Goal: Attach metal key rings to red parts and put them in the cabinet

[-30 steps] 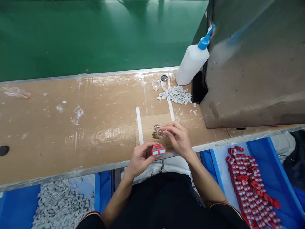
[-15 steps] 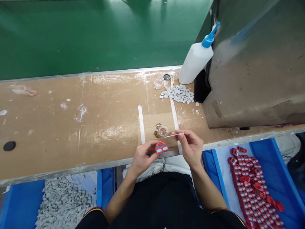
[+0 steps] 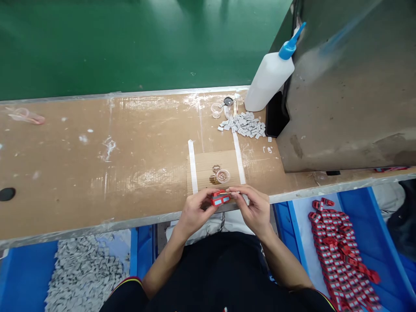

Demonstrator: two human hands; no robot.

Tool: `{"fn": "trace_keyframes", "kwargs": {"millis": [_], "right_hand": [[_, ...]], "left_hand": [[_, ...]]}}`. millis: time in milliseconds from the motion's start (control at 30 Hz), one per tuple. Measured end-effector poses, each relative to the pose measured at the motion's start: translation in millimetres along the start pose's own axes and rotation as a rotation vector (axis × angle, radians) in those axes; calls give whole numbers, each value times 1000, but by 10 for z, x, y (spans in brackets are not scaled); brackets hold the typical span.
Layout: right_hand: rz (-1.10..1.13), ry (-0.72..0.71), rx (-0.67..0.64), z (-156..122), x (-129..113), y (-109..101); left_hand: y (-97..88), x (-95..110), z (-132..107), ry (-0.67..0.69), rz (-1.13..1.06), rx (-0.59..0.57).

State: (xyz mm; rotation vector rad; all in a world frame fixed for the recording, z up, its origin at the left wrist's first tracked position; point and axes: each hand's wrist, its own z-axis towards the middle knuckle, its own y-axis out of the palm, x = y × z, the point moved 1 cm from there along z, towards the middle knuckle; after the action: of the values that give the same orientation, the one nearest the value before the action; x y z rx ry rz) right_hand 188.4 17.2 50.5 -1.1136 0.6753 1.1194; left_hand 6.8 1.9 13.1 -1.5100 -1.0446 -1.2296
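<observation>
Between the fingers of my left hand [image 3: 196, 211] is a small red toy car part [image 3: 221, 199] with pale blue windows, held just over the table's front edge. My right hand [image 3: 253, 208] pinches a thin wooden stick [image 3: 229, 193], its tip at the top of the red part; whether it touches I cannot tell. Just beyond my hands, a small clear cup [image 3: 222, 175] stands on a taped cardboard piece [image 3: 211, 158], beside brown wet-looking spots [image 3: 213, 178].
A pile of small grey pieces [image 3: 245, 125] lies behind, near a white bottle [image 3: 269, 80] with a blue nozzle and a metal box [image 3: 344, 95]. Blue bins hold grey pieces [image 3: 84, 273] at lower left and red parts [image 3: 341, 247] at lower right.
My right hand has moved left and slightly down, bringing the stick from beside the cup to the red part. The left hand still holds that part. The view has shifted slightly.
</observation>
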Motion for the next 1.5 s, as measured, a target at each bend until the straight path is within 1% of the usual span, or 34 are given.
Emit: {"fn": "trace_keyframes", "kwargs": {"millis": [100, 167, 267, 333, 467, 633, 733, 833, 900, 967, 1067, 1167, 1233, 1367, 1433, 1500], "right_hand": [[-41, -28, -40, 10, -18, 19], [-53, -76, -65, 21, -31, 35], [-70, -155, -75, 35, -41, 46], [-105, -174, -73, 38, -39, 37], [-148, -160, -81, 38, -34, 10], [-69, -169, -97, 53, -32, 21], [-122, -169, -80, 66, -28, 25], [-135, -136, -94, 72, -34, 19], [-85, -104, -109, 72, -39, 11], [-41, -58, -90, 73, -30, -5], [-8, 11, 22, 100, 34, -34], [-33, 12, 113, 161, 145, -19], [-83, -14, 100, 197, 219, 31], [-137, -59, -27, 239, 353, 108], [-158, -76, -46, 296, 437, 55], [-244, -46, 0, 417, 558, -75]], "left_hand": [[-1, -7, 0, 0, 4, 1], [-2, -8, 3, 1, 8, 1], [-3, -10, 7, 7, 11, 8], [-4, -14, 8, 9, 13, 11], [-6, -21, 6, 16, 17, 9], [-8, -24, 9, 37, 26, 7], [-9, -17, 12, 34, 23, 5], [-10, -11, 9, 9, 15, -1], [-9, -9, 5, 0, 11, 1], [-8, -8, 3, -2, 5, 8], [-3, 0, 7, -1, 3, 13], [-2, 18, 16, 1, -7, 11], [-5, 28, 20, 8, -11, 11], [-19, 20, 23, 45, 13, 20], [-27, 0, 22, 61, 26, 16], [-35, -21, 20, 74, 37, -3]]}}
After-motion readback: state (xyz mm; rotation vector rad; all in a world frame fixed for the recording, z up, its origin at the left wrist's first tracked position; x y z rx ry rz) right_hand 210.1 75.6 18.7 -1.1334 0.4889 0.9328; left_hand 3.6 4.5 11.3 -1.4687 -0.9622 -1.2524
